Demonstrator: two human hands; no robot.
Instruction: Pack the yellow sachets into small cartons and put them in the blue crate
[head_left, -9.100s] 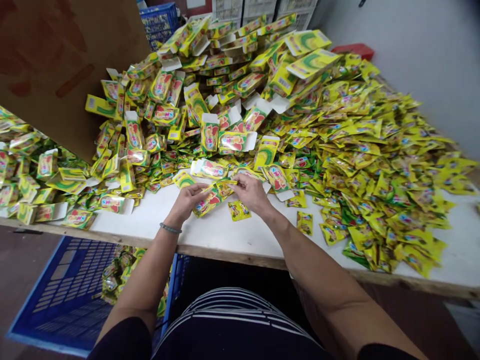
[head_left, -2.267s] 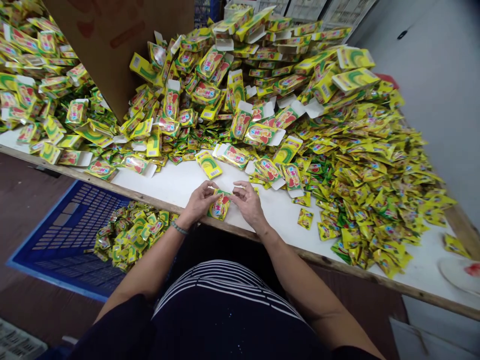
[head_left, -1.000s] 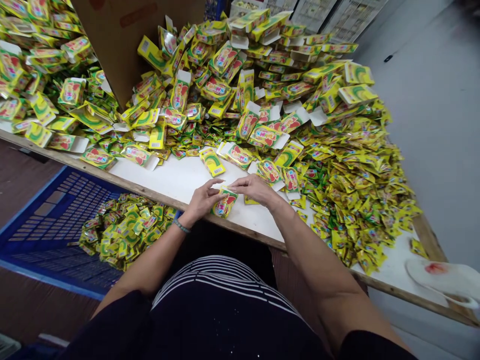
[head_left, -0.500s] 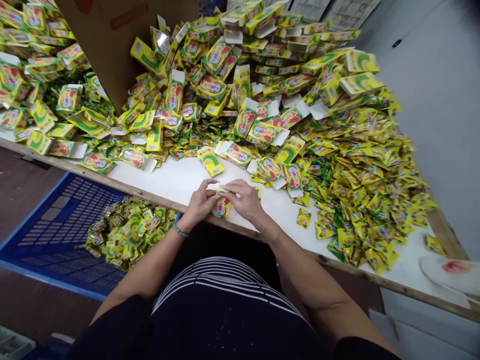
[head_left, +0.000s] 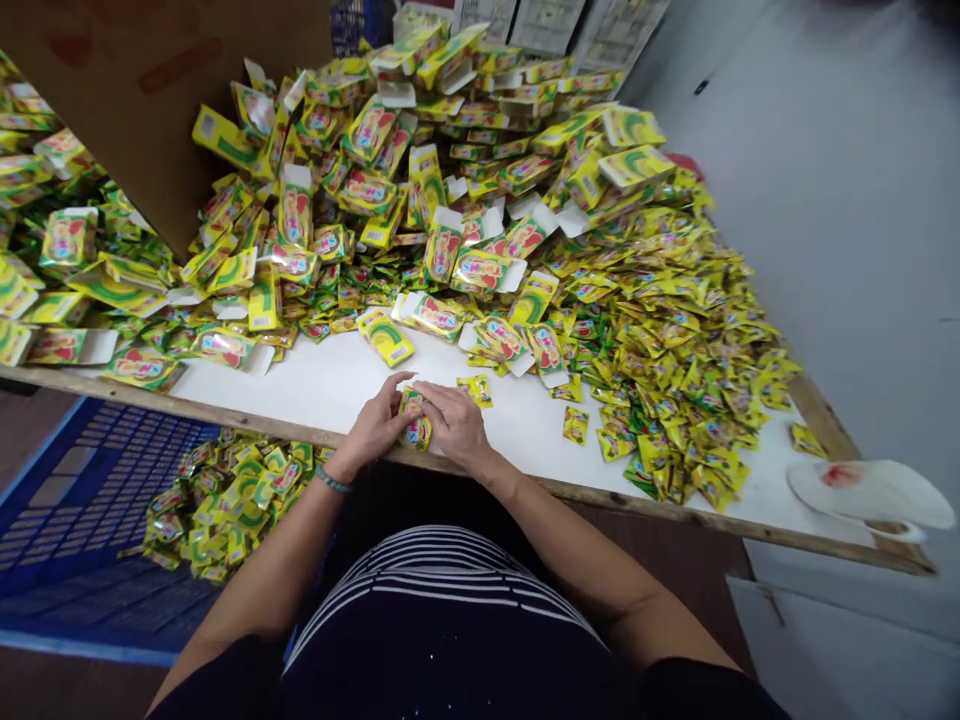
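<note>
Between my two hands, at the front edge of the white table, is a small yellow and green candy box (head_left: 414,428). My left hand (head_left: 375,428) grips its left side, the thumb pressed along it. Fingers of my right hand (head_left: 454,425) close over the top and right side of the box, hiding its top end. A yellow sachet (head_left: 475,390) lies just beyond my right hand. Another box (head_left: 385,337) lies flat behind my hands.
Open-flapped boxes (head_left: 367,190) are heaped at the back beside a large brown carton (head_left: 112,90). Loose yellow sachets (head_left: 675,370) spread across the right. A blue crate (head_left: 90,470) with packed boxes stands below, left. A white scoop (head_left: 877,492) sits at the right corner.
My view has shifted, so the table appears farther left. Right-hand fingers have moved from pinching at the top of the candy box to lying over its top end. Both hands keep hold.
</note>
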